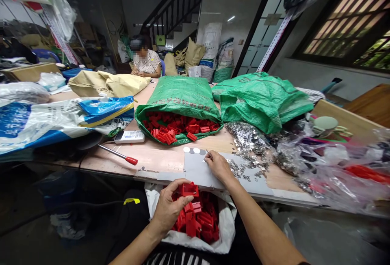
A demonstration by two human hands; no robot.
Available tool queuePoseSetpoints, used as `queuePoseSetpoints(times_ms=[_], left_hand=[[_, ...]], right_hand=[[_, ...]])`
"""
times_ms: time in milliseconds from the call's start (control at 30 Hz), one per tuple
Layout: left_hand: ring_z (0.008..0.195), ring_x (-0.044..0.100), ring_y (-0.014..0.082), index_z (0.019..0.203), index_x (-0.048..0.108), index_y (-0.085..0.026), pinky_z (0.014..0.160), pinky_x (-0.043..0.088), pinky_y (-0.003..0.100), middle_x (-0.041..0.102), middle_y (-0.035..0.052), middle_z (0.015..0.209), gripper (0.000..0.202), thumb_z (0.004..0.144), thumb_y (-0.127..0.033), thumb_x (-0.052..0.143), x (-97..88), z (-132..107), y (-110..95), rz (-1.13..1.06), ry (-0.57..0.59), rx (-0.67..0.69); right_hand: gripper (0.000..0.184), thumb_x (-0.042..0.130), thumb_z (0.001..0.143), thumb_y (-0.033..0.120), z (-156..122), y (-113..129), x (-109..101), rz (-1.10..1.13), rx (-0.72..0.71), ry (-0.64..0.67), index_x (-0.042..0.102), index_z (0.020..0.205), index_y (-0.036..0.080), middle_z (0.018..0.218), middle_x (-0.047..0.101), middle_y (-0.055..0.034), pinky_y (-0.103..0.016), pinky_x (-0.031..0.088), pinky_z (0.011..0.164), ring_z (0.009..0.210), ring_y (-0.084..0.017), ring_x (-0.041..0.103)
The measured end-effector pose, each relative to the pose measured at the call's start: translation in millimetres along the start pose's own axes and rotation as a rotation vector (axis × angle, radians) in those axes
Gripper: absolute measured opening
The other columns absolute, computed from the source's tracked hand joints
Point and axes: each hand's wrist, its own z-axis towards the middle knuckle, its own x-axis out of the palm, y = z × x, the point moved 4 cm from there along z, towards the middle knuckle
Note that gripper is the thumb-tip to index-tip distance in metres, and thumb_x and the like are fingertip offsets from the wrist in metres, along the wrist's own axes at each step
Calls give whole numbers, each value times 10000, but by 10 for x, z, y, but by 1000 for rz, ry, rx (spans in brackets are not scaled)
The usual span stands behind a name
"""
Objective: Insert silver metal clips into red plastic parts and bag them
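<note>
My left hand (169,206) is closed around a red plastic part (189,189), held just above a white bag (224,232) in my lap that is full of similar red parts. My right hand (217,165) rests on a grey sheet (198,171) at the table's near edge. Its fingertips pinch a small thin metal piece (209,154). A heap of small silvery metal pieces (248,141) lies just right of that hand. An open green sack (179,106) with many red parts (176,127) lies behind the sheet.
A second green sack (262,98) lies at the right, with clear plastic bags (329,163) beside it. A calculator (129,136) and a red-tipped tool (120,155) lie at the left near a blue and white sack (55,121). Another person (145,60) sits at the far end.
</note>
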Motion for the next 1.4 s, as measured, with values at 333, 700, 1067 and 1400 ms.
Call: queuePoseSetpoints(times_ms=[333,700,1067,1400], left_hand=[[905,644,179,1050,619,-187,856,490,284,707,49,981,323,762,-303,710,-51,-1,8,-118,-43,-29],[922,618,185,1068,634,-205,838,491,296,631,53,1004,307,776,-287,688,-42,29,-45,21,-121,37],[904,594,171,1095,649,-233,723,538,253,546,50,1005,292,803,-254,652,7,3,-132,153,-113,145],[956,581,191,1147,637,-257,816,521,298,572,60,1022,355,803,-171,644,41,-34,-112,315,-67,229]], right_hand=[[122,483,829,316,-206,41,-90,250,-54,-80,512,896,218,907,632,-40,-298,393,737,814,-187,570],[275,609,799,447,-860,473,95,849,-48,320,506,856,199,744,492,34,-226,384,612,658,-108,446],[314,631,769,478,-942,456,75,854,4,271,495,819,200,751,483,28,-227,373,598,668,-114,446],[226,605,806,391,-1011,563,123,847,-47,286,482,824,202,744,472,36,-230,386,627,684,-111,436]])
